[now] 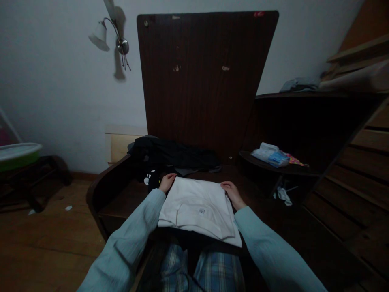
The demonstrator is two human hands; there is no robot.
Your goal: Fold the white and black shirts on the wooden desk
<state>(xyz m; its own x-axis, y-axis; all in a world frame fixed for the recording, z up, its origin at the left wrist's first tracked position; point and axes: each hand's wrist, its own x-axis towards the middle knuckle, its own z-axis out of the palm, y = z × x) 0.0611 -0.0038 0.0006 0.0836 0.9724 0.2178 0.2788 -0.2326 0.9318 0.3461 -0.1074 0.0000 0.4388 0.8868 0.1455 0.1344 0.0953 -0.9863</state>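
A folded white shirt (pixel 197 202) lies flat in front of me on a dark wooden surface, its collar and a small neck label toward my body. At its far left corner, my left hand (pixel 167 182) has its fingers closed on the cloth. My right hand (pixel 232 194) pinches the far right corner in the same way. The shirt's near edge hangs close above my knees. Just beyond my left hand sits a black item with a white print (pixel 152 178).
Dark clothes (pixel 179 152) are heaped behind the shirt, against a tall brown panel (pixel 203 81). To the right, a corner shelf (pixel 252 157) bears plastic packs (pixel 270 155). A green basin (pixel 20 158) stands on a low stool at left. A wall lamp (pixel 101 36) hangs above.
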